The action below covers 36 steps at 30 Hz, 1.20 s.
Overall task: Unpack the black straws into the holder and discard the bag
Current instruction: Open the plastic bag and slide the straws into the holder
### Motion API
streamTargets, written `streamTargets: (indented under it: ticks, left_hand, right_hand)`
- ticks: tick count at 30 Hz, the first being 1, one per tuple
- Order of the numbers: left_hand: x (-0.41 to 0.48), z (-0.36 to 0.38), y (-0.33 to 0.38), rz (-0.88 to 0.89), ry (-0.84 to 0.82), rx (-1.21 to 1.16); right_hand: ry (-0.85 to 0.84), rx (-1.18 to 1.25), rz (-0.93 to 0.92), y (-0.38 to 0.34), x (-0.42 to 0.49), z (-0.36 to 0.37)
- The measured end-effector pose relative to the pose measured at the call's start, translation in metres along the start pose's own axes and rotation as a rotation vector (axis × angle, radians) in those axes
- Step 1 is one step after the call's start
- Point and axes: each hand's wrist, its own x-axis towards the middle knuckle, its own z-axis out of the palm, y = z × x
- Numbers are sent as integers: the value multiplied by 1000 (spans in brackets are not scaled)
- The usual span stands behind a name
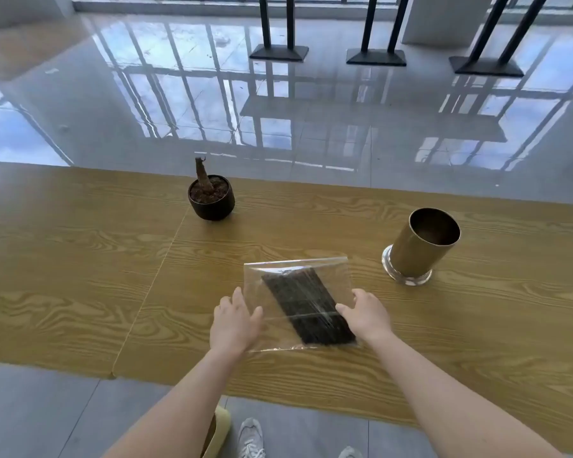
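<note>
1. Well, closest to my camera, a pair of pale shoes [250, 438] stands below the near edge of the wooden table [80, 259], and both forearms reach forward over it.
2. My view shows the left hand [235, 320] palm down at the left edge of the clear bag [262, 279], fingers straight and spread, resting there with no pinch.
3. Opposite it, the right hand [364, 314] rests at the bag's right edge, thumb stretched across the film and fingers relaxed. It presses down and has not closed round anything.
4. Between the hands the bag lies flat on the table, with the black straws [308, 309] lying inside it as a slanted bundle. I cannot tell which end opens.
5. I judge this the first step, taking hold of the bag. Next I need a true pinch on the film, the mouth found, and the bundle lifted clear without scattering.
6. Farther right, well apart from the bag, the gold holder [420, 249] stands with its mouth open and no straws in it.
7. Beyond that sit a small potted plant [211, 196], the glossy floor [311, 110] and black stands [278, 51]. I see no bin.
</note>
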Motion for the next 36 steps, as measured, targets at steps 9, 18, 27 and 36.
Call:
streamTargets:
  ticks: [9,18,27,36]
  left_hand:
    - [14,14,4,-192,-56,-78]
    - [23,13,1,-361,-16,-454]
    - [18,-20,1,-325,-61,-1035]
    - [1,-73,10,18,-311,-1780]
  right_hand:
    - [74,87,188,-3,13,14]
    - [71,344,259,-5,14,15]
    - [71,938,125,-14,3,-23]
    - [202,1358,-158,-57,-26,-87]
